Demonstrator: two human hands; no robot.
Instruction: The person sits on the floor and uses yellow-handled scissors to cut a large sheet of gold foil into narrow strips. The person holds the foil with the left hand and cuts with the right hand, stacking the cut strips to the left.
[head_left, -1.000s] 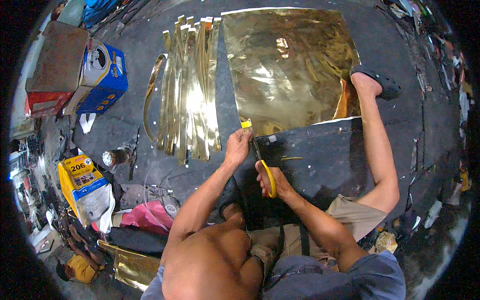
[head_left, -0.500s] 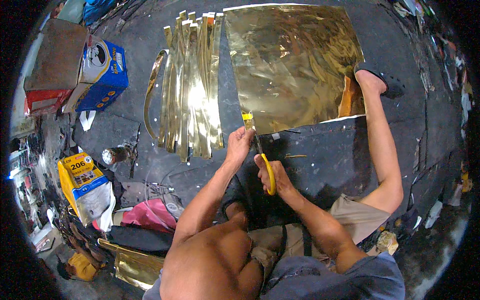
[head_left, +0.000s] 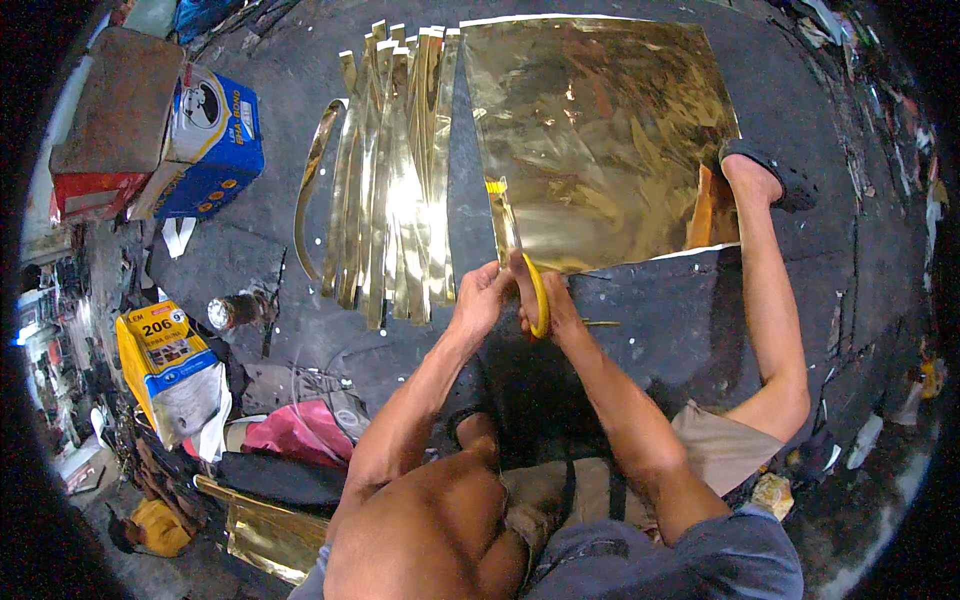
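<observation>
A large shiny gold sheet (head_left: 610, 130) lies flat on the dark floor in front of me. My right hand (head_left: 560, 308) grips yellow-handled scissors (head_left: 541, 295), their blades reaching into the sheet near its left edge. My left hand (head_left: 482, 298) is closed at the near end of the narrow gold strip (head_left: 502, 240) along the cut, pinching it beside the scissors. To the left, several cut gold strips (head_left: 385, 230) lie side by side, some overlapping, with white far ends. One curved strip (head_left: 305, 215) rests at their left.
My foot in a dark shoe (head_left: 765, 170) is at the sheet's right edge. At left stand a blue and white box (head_left: 225, 125), a yellow bag (head_left: 165, 350) and a clear jar-like object (head_left: 232, 310). More gold sheet (head_left: 265, 535) lies lower left. Another person in yellow (head_left: 160, 527) shows beyond it.
Both hands have moved forward, away from me. The scissor blades reach farther up into the sheet, and my left hand stays close beside them. The whole view has shifted slightly.
</observation>
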